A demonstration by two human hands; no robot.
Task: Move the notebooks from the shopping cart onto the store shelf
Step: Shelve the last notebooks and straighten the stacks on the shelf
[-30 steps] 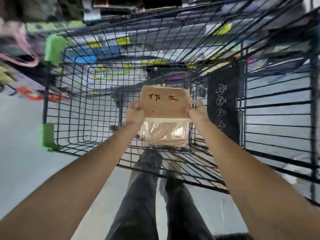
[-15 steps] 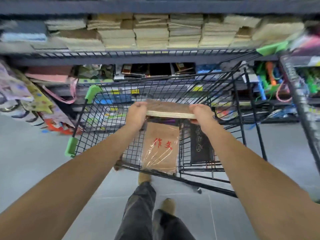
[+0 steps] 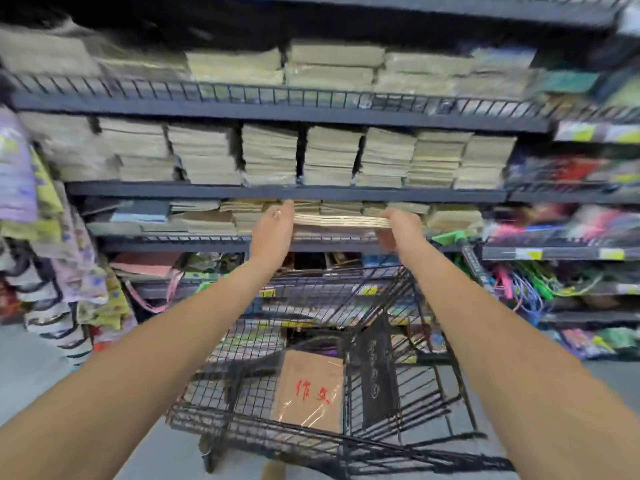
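Gripping a stack of notebooks [image 3: 339,221] by both ends with left hand [image 3: 272,233] and right hand [image 3: 398,230], fingers curled, level at the shelf [image 3: 173,242] front edge, perhaps touching. Standing over cart [image 3: 381,299] with wrapped pack [image 3: 311,389] on its floor.

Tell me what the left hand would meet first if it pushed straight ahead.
Probably the low notebook stacks on the shelf just behind the left hand and its notebook bundle; blur leaves the gap unclear.

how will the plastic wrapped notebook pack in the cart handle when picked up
The wrapped pack in the cart shows glossy film, so it may feel slippery. Its face looks flat and unbent, so it is probably fairly stiff. The similar stack is held by left hand and right hand, hinting at some weight.
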